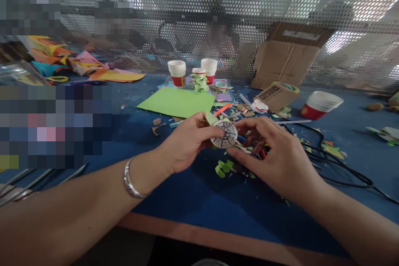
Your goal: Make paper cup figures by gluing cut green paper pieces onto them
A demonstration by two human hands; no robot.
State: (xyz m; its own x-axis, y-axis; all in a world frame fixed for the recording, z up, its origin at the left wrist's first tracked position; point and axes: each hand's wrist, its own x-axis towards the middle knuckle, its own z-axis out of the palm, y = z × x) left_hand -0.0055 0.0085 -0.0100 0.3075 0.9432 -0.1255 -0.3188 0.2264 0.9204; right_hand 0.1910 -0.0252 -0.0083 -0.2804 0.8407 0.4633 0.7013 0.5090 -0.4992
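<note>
My left hand (190, 137) pinches a small white paper disc (229, 135) marked with blue spokes and dark dots, its thumb pressed on the face. A pale green paper piece (211, 118) sticks out behind the disc's upper left edge. At the disc's right side is my right hand (274, 145), thumb and index finger apart and curved around the rim; whether they touch it I cannot tell. Below the hands lie green paper scraps (223, 168) on the blue table (193, 195). Some pens and scraps are partly hidden behind my right fingers.
A green sheet (177, 102) lies beyond my left hand. Behind it stand stacked paper cups (177, 72) and a small green-trimmed paper model (199, 80). To the right are a tilted cup stack (322, 104), black cables (339, 166) and cardboard (280, 58) against a perforated metal screen.
</note>
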